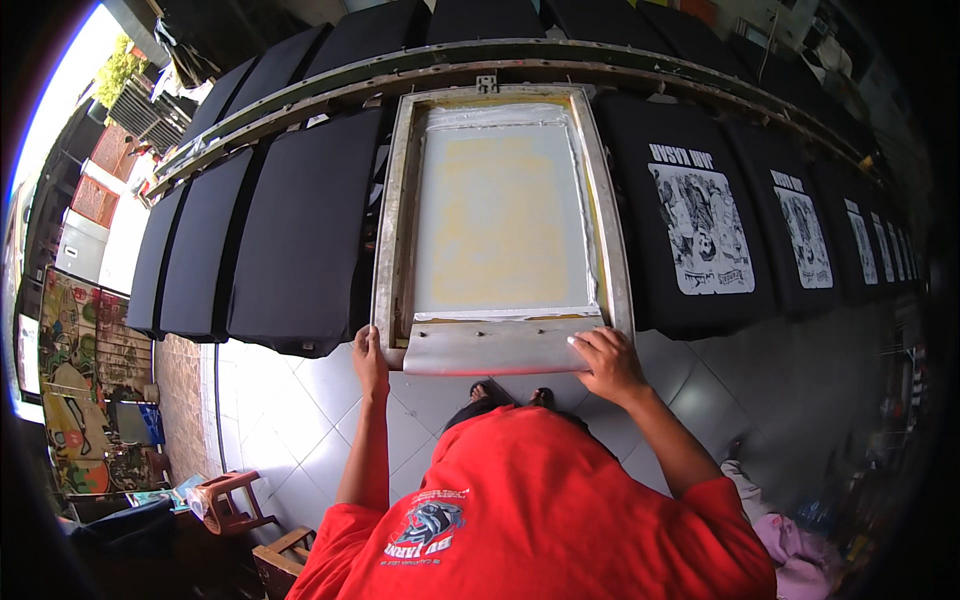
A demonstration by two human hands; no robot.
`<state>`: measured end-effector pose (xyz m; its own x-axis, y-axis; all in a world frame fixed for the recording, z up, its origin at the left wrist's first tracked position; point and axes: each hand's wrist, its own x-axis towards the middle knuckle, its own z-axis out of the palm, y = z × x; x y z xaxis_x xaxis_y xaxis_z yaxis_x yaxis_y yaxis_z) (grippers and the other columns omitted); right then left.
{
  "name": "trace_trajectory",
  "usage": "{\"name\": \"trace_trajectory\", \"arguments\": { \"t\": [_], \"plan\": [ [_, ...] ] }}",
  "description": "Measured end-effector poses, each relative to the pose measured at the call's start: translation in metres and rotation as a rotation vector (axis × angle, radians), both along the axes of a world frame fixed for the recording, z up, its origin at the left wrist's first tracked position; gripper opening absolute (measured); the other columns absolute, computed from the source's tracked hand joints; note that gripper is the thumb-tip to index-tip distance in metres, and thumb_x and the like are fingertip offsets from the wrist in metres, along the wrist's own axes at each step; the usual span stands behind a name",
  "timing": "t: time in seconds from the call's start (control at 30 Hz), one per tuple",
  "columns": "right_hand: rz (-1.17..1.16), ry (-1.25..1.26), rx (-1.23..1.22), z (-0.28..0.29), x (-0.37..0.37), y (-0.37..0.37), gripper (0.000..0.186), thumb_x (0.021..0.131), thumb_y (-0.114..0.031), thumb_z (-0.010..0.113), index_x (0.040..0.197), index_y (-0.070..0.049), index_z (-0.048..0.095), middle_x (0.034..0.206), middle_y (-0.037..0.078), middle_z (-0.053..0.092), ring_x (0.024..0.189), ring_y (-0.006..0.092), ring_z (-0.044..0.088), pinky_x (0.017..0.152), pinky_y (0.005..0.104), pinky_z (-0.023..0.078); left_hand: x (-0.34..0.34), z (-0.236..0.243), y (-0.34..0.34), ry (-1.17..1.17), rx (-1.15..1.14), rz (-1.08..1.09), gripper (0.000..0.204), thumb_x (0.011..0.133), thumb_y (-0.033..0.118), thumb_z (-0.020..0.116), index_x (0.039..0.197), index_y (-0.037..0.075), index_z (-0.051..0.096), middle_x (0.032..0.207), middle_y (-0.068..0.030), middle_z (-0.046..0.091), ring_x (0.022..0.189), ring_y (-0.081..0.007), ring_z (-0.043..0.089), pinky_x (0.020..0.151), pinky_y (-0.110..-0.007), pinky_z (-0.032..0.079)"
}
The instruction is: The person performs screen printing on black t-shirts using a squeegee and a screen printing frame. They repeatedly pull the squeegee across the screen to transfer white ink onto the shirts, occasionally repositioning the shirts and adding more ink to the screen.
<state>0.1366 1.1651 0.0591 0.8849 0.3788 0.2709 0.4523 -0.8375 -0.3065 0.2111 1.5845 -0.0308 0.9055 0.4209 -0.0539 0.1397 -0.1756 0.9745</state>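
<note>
A screen printing frame [607, 215] lies in front of me over one of the boards in a long row. Its pale mesh [500, 220] shows a yellowish block in the middle, with white ink along the borders. A pale bar with several small dark screws [480, 345] spans the frame's near end. My left hand [371, 365] grips the near left corner, fingers closed. At the near right corner my right hand [612, 365] is wrapped over the edge, its thumb side against the bar. What lies under the frame is hidden.
Plain black shirts [305, 230] stretch over boards to the left; black shirts with white prints [703, 225] line the right. A metal rail [690, 75] runs behind the frame, with more black-covered boards beyond. A reddish stool [235, 505] stands on the tiled floor [290, 410].
</note>
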Motion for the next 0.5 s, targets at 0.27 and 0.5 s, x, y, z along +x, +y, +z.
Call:
{"name": "trace_trajectory", "arguments": {
  "t": [0.27,0.5],
  "plan": [
    [-0.015,0.135,0.085,0.041,0.042,-0.003,0.042,0.070,-0.023,0.080,0.104,-0.003,0.068,0.099,0.011,0.069,0.094,0.0280,0.064,0.085,0.0399,0.050,-0.003,0.018,-0.007,0.030,-0.001,-0.027,0.041,0.101,0.033,0.051,0.116,-0.004,0.058,0.099,-0.0091,0.061,0.093,-0.0151,0.053,0.085,-0.029,0.042],
    [-0.053,0.243,0.042,0.048,0.066,-0.010,0.043,0.070,-0.029,0.080,0.104,-0.005,0.069,0.100,0.011,0.069,0.096,0.0300,0.064,0.085,0.0395,0.051,0.006,0.031,0.008,-0.031,0.158,-0.119,0.050,0.093,0.028,0.063,0.129,-0.003,0.048,0.126,-0.0162,0.053,0.113,-0.0256,0.052,0.101,-0.035,0.038]
  ]
}}
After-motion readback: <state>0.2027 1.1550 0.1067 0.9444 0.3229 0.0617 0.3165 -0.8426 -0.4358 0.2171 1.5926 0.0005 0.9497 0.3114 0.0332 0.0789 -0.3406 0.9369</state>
